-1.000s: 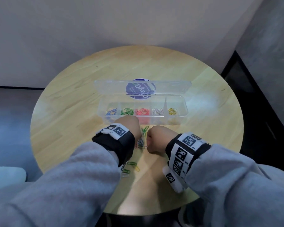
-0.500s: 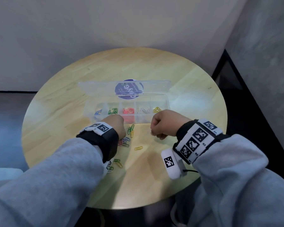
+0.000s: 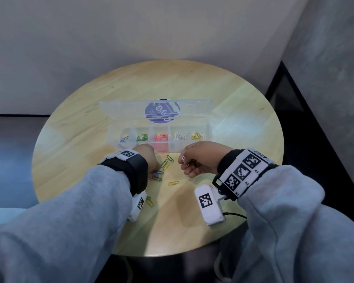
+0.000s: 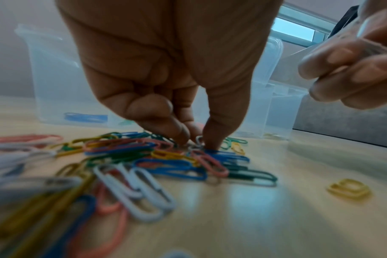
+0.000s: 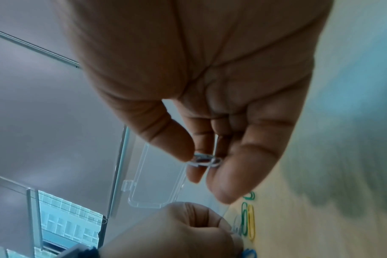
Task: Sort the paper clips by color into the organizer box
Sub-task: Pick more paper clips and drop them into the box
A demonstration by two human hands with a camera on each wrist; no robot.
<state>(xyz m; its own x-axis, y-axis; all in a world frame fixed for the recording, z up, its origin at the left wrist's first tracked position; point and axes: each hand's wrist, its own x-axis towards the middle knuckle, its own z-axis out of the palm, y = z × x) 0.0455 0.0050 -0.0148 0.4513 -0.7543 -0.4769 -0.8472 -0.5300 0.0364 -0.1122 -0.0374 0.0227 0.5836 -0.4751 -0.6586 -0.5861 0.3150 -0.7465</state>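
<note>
Head view, with both wrist views. The right hand [image 3: 202, 160] is raised off the round wooden counter [image 3: 243, 123], thumb and fingertips pinching a white paper clip [image 3: 185, 161]; the right wrist view shows the clip [image 5: 207, 161] lying across the fingertips with the thumb pressed on one end. The left hand [image 3: 146, 158] reaches down beside it, its thumb and forefinger tips pressed together into the pile of loose clips [image 4: 144, 157]; a pale clip end stands between the two tips, but blur leaves it unclear whether that clip is gripped.

Just beyond both hands stands the clear organizer box [image 3: 207, 127], lid [image 3: 127, 107] open and tilted away from the person. Its compartments, from the left hand's side to the right hand's side, hold blue clips [image 3: 124, 138], green clips [image 3: 141, 137], red clips [image 3: 160, 137], white clips [image 3: 180, 136] and yellow clips [image 3: 197, 136].

Between the two hands lie a green clip [image 3: 170, 158] and a green-and-yellow pair [image 3: 165, 164]. A single yellow clip [image 3: 173, 183] rests apart, nearer the person than the right hand's fingers.
</note>
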